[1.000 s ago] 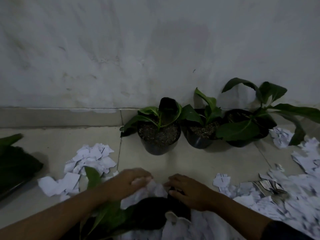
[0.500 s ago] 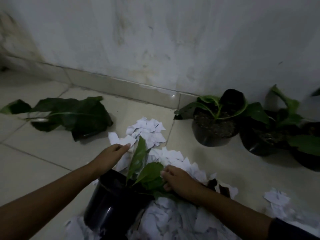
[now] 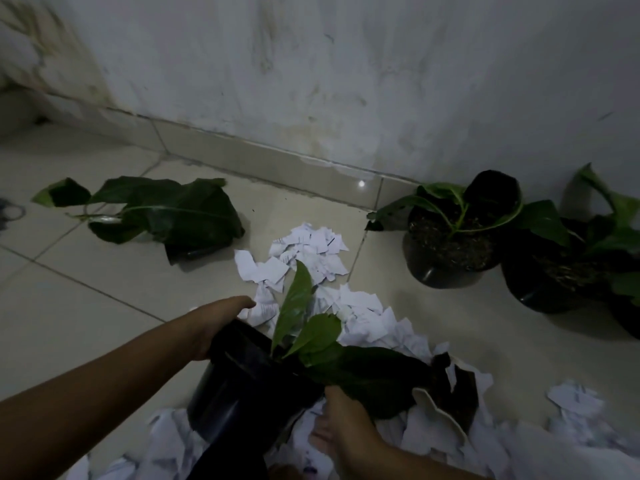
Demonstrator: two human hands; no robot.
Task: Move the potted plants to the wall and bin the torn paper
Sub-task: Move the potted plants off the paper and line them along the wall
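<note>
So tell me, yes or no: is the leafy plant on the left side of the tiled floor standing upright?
No: the leafy plant lies tipped on its side on the floor tiles, leaves spread flat.

You find nothing readable here. The torn paper carries faint dark marks that look like printed lines, but they are too small and blurred for you to make out any word, number or brand.
</note>
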